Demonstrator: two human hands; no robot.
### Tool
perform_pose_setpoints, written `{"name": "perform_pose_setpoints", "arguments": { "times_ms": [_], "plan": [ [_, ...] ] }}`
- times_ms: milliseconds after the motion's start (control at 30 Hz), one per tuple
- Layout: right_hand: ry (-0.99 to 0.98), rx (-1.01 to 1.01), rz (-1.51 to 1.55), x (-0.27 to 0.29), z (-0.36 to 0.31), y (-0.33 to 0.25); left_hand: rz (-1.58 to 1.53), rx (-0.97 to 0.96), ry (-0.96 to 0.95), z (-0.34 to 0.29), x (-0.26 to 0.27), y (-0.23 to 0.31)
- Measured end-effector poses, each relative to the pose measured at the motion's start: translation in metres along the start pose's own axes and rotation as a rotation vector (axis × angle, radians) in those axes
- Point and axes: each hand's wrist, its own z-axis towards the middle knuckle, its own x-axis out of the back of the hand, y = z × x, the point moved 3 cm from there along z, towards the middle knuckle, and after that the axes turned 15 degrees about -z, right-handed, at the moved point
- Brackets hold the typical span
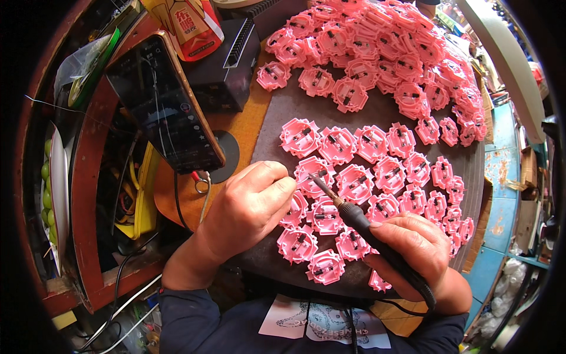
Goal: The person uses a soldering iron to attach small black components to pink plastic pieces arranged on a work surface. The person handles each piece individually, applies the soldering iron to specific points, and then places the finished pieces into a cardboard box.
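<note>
In the head view we see that the right hand [415, 245] holds a soldering iron [358, 220] with a dark grip, and its tip points to a pink plastic part [305, 169] in the near rows, though we cannot tell if it touches. The left hand [244, 197] has its fingertips pinched just beside this part, and what is between them we cannot see clearly. On the dark board [283, 111] we see other pink parts [355, 183] in rows, with a big heap [377, 50] of them behind, and to the left there are a phone [160, 109], a black box [221, 79] and a red container [191, 38].
</note>
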Motion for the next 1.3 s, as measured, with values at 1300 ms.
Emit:
{"name": "perform_pose_setpoints", "arguments": {
  "times_ms": [1300],
  "plan": [
    [-0.004, 0.008, 0.007, 0.0, 0.006, -0.002, -0.007, 0.0, 0.055, -0.006, 0.002, 0.0]
  ]
}}
